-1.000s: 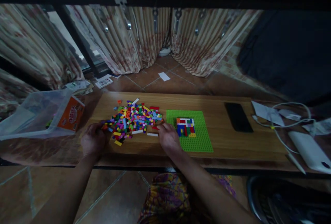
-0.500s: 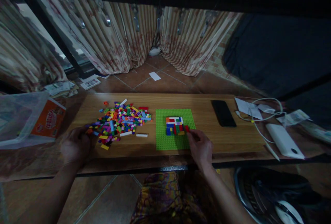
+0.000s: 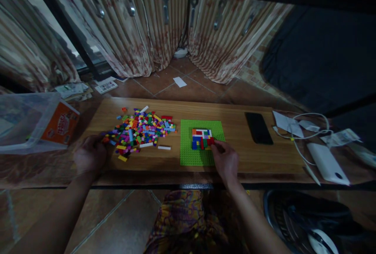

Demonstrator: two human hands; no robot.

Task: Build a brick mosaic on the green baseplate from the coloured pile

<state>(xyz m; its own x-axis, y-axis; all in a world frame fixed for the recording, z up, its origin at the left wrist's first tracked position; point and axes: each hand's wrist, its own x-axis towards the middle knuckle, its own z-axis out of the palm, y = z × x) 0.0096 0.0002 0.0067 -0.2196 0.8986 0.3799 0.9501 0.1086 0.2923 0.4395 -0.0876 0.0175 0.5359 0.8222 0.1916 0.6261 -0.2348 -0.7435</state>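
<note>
Now, head view: a person's two bare hands are over a wooden board [image 3: 241,158] strewn with toy bricks.
Right hand: this hand [image 3: 225,160] has thumb and fingers pinched on a red brick [image 3: 210,141], at the right side of the patchwork; whether the brick is seated cannot be told.
Patchwork: a small block of joined bricks [image 3: 197,136] in blue, red, white, orange and other colours, on the upper middle of the green baseplate [image 3: 186,159].
Left hand: this hand [image 3: 89,155] is at the pile's left edge, fingers curled in; it is too dark to tell whether they grip a piece.
Brick pile: a loose, many-coloured heap [image 3: 142,130] spreads left of the baseplate, well apart from the patchwork.
White brick: one long piece [image 3: 164,148] lies between heap and baseplate.
Phone: a black slab [image 3: 259,128] lies flat on the board, right of the baseplate.
Plastic box: a clear tub [image 3: 28,107] with an orange label [image 3: 61,124] stands beyond the board's left end.
</note>
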